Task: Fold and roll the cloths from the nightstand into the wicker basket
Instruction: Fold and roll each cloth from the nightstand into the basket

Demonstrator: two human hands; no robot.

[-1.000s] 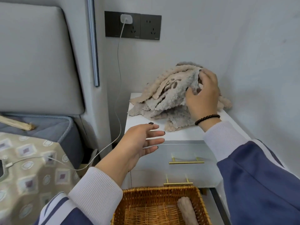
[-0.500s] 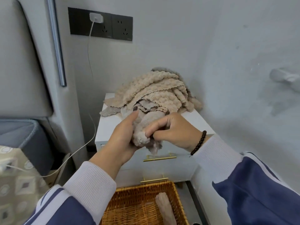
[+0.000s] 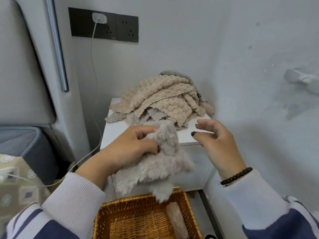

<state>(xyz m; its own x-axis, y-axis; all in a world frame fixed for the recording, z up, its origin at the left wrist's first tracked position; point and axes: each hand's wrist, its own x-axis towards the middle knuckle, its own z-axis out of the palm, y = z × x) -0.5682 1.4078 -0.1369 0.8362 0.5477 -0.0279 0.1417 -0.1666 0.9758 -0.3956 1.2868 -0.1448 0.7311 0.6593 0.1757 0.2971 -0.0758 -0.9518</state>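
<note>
A pale wall (image 3: 241,49) closes the right side and the back, and a grey padded headboard (image 3: 22,69) with the bed (image 3: 15,183) below it fills the left, so the white nightstand (image 3: 119,135) sits in a narrow corner with open room only toward the viewer. Its tabletop has a bare strip along the front and left edges; the rest is taken by a heap of cloths (image 3: 165,99), beige and nubbly with scalloped borders, one corner drooping over the left edge.

Below and in front stands the wicker basket (image 3: 188,207), square, honey-coloured, woven, with what looks like one rolled cloth (image 3: 177,219) lying along its right wall, though blur makes this uncertain.

A single fluffy grey-beige cloth (image 3: 155,171) hangs in the air between nightstand front and basket, its lowest corner dangling just over the basket's rear rim. The left hand (image 3: 131,150) grips its upper edge, fingers curled into the pile. The right hand (image 3: 217,140) is just beside it to the right, apart from the fabric, fingers loosely spread and holding nothing, a dark bead bracelet (image 3: 236,175) at the wrist.

A white charger cable (image 3: 94,66) runs from the black wall sockets (image 3: 103,25) down past the nightstand's left side toward the bed.
</note>
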